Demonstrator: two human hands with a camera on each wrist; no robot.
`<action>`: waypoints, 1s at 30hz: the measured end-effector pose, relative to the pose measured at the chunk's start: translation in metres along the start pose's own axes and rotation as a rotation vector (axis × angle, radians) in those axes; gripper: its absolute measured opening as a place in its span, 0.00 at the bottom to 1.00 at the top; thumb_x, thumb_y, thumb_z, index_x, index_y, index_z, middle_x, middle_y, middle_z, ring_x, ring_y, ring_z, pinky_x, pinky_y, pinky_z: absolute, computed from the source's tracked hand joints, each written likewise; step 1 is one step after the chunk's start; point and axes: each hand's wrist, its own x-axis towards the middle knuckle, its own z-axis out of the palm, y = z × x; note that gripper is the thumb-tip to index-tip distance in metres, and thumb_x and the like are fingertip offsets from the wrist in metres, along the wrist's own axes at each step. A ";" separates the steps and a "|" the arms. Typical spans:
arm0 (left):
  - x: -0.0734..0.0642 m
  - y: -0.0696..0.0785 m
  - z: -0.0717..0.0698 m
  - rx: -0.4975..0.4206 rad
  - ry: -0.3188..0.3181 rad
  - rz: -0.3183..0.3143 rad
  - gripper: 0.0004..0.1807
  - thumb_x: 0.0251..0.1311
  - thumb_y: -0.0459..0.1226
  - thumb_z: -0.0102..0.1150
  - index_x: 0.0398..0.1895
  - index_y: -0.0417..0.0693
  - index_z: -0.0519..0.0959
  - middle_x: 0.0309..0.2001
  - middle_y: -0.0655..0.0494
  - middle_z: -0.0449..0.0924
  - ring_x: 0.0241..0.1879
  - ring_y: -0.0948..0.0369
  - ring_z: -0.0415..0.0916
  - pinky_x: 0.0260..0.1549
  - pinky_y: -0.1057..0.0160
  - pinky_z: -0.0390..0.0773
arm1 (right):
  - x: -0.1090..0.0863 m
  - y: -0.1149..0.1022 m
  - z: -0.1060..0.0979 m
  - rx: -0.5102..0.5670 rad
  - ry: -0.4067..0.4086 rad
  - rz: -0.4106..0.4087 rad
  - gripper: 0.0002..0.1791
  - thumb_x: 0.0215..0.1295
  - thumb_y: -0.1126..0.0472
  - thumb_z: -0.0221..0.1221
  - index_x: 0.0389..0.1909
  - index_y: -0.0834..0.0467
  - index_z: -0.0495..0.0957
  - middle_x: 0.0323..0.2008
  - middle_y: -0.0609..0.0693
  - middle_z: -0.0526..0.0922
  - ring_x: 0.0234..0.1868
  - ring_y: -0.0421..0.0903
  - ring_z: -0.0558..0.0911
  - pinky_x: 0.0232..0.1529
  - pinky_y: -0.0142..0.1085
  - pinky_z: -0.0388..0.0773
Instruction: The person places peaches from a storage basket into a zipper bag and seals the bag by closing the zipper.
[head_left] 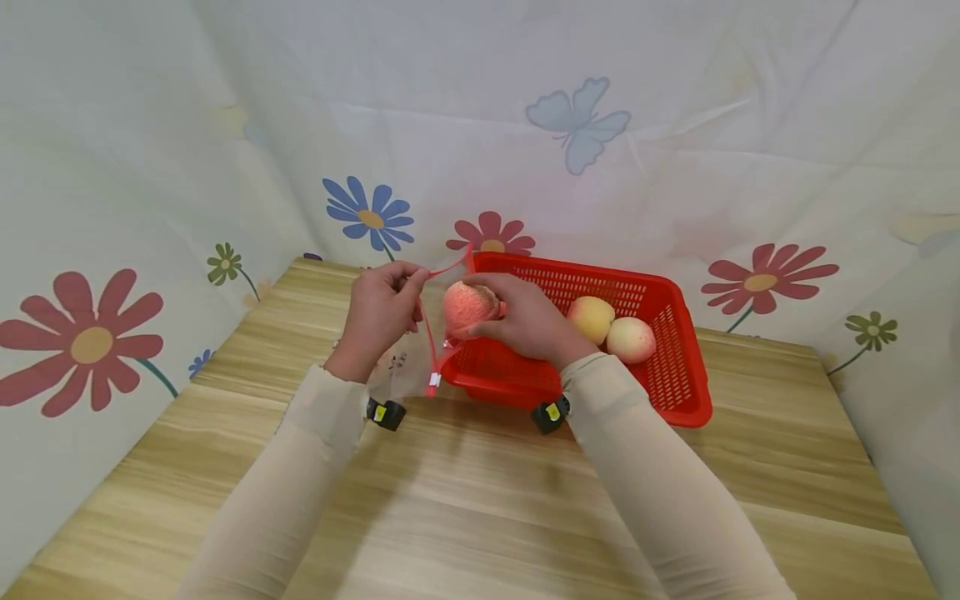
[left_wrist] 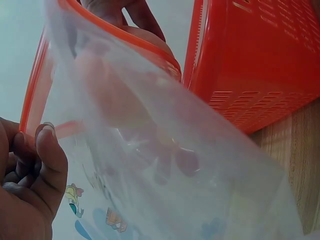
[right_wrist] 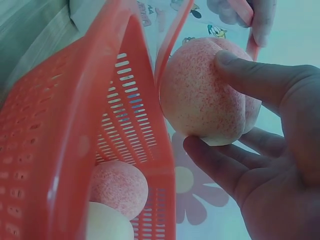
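Observation:
My left hand [head_left: 377, 310] pinches the red zip edge of a clear plastic bag [left_wrist: 215, 165] printed with small cartoon figures. The bag's mouth gapes toward the right, with a white slider [head_left: 435, 380] on its lower edge. In my right hand [head_left: 528, 318] is a pink peach [right_wrist: 205, 90], gripped between thumb and fingers. The peach is at the bag's mouth, just over the basket's left rim in the head view; in the left wrist view its blurred shape shows through the film. Two more peaches, one yellowish [head_left: 591, 318] and one paler [head_left: 631, 340], sit in the red basket [head_left: 693, 392].
The basket stands on a wood-grain table [head_left: 450, 500], right of the bag. Behind the table hangs a white cloth [head_left: 420, 75] with flower and butterfly prints. Dark wrist cameras are strapped under both cuffs.

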 end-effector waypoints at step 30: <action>0.001 0.003 -0.006 0.019 0.021 0.033 0.13 0.67 0.43 0.56 0.44 0.44 0.82 0.20 0.47 0.75 0.14 0.54 0.74 0.17 0.65 0.78 | -0.003 -0.002 0.000 0.020 0.041 0.069 0.29 0.61 0.52 0.65 0.63 0.45 0.70 0.59 0.49 0.74 0.55 0.52 0.76 0.46 0.44 0.84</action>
